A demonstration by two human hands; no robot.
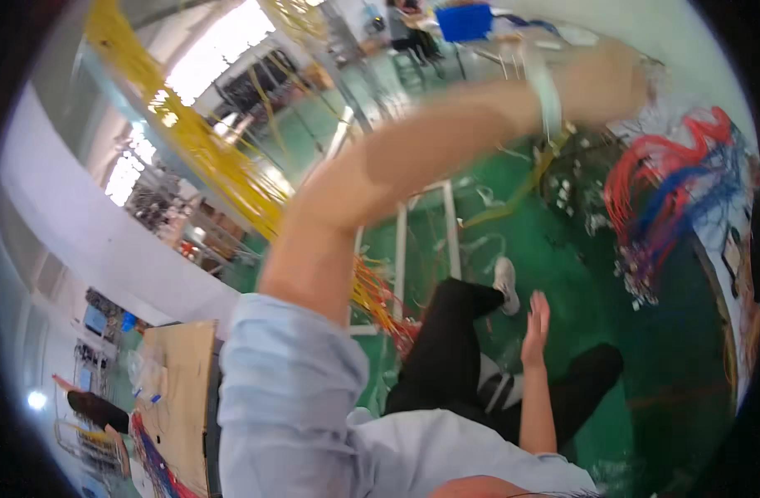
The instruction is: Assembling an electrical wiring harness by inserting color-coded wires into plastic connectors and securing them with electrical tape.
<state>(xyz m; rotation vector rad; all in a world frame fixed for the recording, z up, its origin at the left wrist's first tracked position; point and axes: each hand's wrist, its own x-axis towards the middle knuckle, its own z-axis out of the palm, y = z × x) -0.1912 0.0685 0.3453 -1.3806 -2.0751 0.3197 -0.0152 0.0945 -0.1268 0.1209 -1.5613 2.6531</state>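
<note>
green floor (579,286) fills the middle of a bright workshop, curved by the wide lens, with glowing windows (222,50) at upper left. long yellow wires (156,83) hang in a thick band along a rail there and slant down toward the center. near the lower end of the band, a white frame (401,257) stands on the floor.

seen from above, the wearer has a pale blue shirt (289,407), black trousers (434,357) and a white shoe (504,286). the left arm sweeps across the view to the upper right. its left hand (608,79), just past a pale green wristband (546,91), is blurred, so i cannot tell whether it is open or gripping something. the right hand (536,328) is lower, in front of the body, open and empty, with its fingers straight and pointing up.

at the right, just below the left hand, red wires (625,174) and blue wires (670,195) drape over the edge of a pale bench (720,241), their ends hanging in a cluster. whether the hand touches them is unclear.

far back, a seated person (401,37) is near a blue bin (465,22). at lower left, another person (98,408) is beside a brown tabletop (185,357).
</note>
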